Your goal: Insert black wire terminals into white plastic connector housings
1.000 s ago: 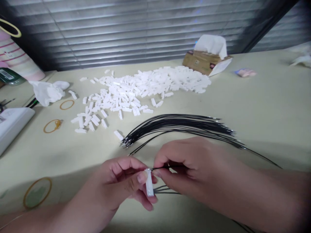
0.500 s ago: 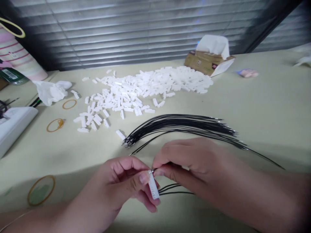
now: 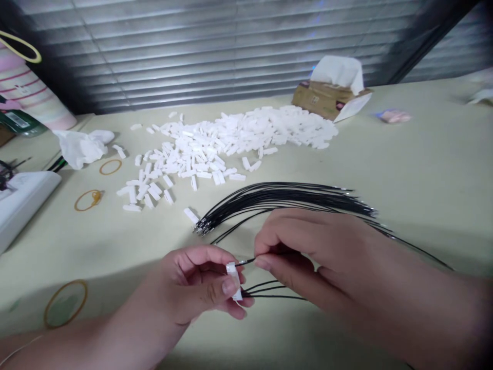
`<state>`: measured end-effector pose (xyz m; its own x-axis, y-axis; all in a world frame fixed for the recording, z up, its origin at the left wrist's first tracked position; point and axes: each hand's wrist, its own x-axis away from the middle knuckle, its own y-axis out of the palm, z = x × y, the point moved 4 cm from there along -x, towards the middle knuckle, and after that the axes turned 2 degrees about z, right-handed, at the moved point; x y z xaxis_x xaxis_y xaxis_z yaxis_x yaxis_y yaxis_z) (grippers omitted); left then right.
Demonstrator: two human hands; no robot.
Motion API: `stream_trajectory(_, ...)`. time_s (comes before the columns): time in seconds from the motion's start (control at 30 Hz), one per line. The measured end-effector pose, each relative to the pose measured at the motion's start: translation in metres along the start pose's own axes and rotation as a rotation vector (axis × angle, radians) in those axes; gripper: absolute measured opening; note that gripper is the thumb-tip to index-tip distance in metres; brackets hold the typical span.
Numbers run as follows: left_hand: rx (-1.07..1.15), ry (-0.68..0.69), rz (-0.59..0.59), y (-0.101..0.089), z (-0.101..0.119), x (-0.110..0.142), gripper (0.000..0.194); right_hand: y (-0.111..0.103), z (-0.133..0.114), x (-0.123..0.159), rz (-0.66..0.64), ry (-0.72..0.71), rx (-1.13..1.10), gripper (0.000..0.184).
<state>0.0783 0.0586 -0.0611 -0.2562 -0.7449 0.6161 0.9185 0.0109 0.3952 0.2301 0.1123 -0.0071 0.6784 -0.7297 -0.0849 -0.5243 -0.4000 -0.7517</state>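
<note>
My left hand (image 3: 208, 285) is closed on a white connector housing (image 3: 235, 288), held between thumb and fingers. Several black wires (image 3: 265, 295) run out of the housing's lower right side and pass beneath my right hand (image 3: 304, 252). That hand pinches a single black wire (image 3: 248, 261) between thumb and forefinger. The wire's left end is at the top of the housing; whether it is seated inside cannot be made out. Just beyond my hands lies a bundle of black wires (image 3: 285, 195) with metal terminals at both ends.
A wide pile of white connector housings (image 3: 246, 131) spreads across the back of the table. Behind it stands a tissue pack (image 3: 327, 97). Rubber bands (image 3: 88, 200), crumpled tissue (image 3: 80, 146), a white box (image 3: 26, 200) and a striped bottle (image 3: 34, 87) are at the left.
My right hand has moved up and right from the housing, so a length of the pinched wire now shows between them. My left hand has turned the housing and raised it slightly.
</note>
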Motion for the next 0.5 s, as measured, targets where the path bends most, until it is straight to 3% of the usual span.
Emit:
stream_trajectory(0.33,0.001,0.005,-0.017,-0.001,-0.001,-0.002,0.021,0.005,-0.002,0.002,-0.087,-0.002,0.044,0.023)
stream_trajectory(0.5,0.023,0.007,0.001,0.001,0.001,-0.002,0.029,0.003,-0.015,0.02,0.055,-0.172,0.125,0.022)
